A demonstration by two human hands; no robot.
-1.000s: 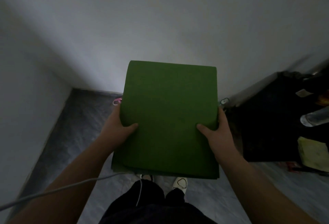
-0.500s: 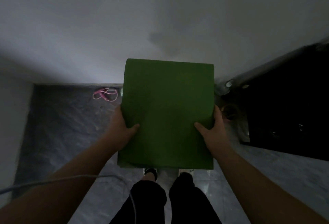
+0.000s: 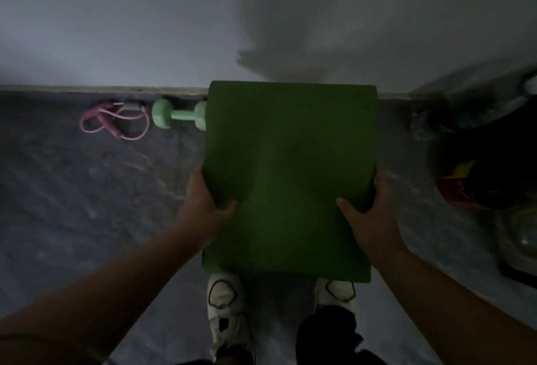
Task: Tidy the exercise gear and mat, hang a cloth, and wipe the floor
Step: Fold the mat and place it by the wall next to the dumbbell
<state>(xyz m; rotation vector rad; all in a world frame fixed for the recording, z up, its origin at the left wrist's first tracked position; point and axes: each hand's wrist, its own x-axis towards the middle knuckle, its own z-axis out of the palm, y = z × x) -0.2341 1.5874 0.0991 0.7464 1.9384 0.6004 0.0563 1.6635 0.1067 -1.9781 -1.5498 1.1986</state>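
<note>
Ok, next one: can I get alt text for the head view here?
A person holds a folded green exercise mat out in front, left hand and right hand gripping its sides, above white shoes. On the dark floor by the wall lie a mint green dumbbell and a pink skipping rope.

Readable text: none in this dim, blurred view.
Labels or brands: none legible on any surface.
Numbers or signs: none that can be made out.
</note>
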